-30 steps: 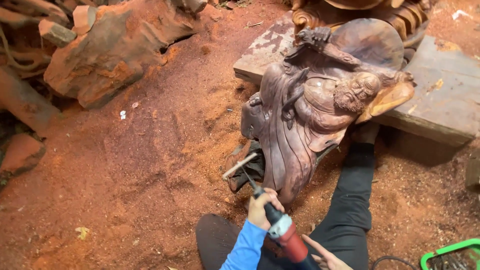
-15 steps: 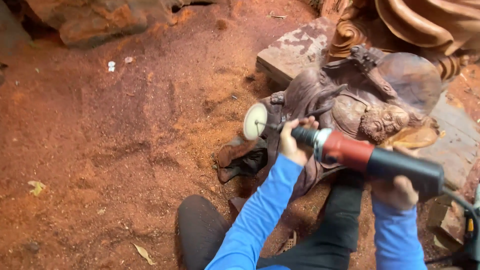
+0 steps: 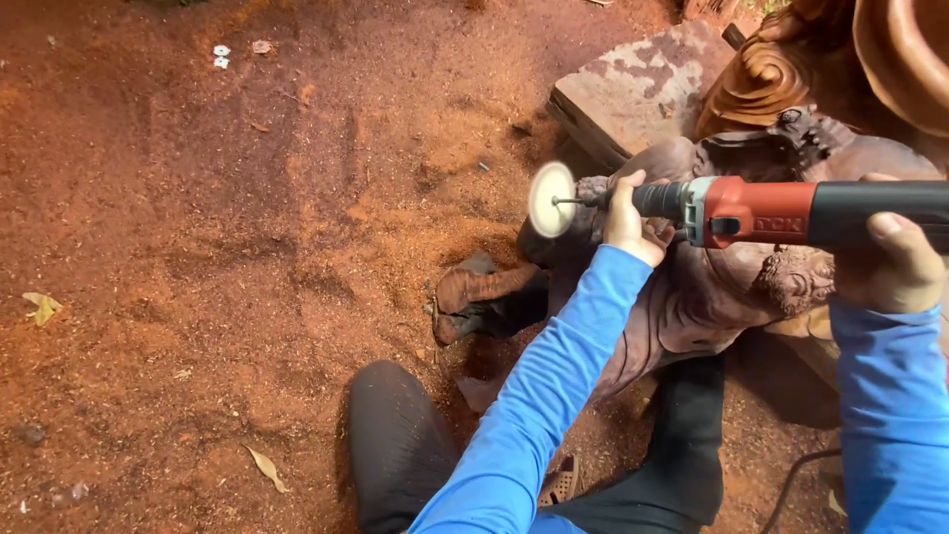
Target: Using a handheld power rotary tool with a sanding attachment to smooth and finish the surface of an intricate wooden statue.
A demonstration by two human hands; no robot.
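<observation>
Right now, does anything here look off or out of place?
Nothing looks damaged. The left hand grips the neck of the red and black grinder, the right hand its rear; the white disc hangs just beside the dark wooden carving. Red sawdust covers the ground.

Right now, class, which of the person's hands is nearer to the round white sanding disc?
Left. The left hand grips the tool's neck just behind the round white sanding disc; the right hand holds the black rear body, far from it.

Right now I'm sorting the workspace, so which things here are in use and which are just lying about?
In use:
left hand
right hand
red and black rotary tool
white sanding disc
dark wood carving

Lying about:
stone slab
pale carved scroll
dry leaves
white scraps
</observation>
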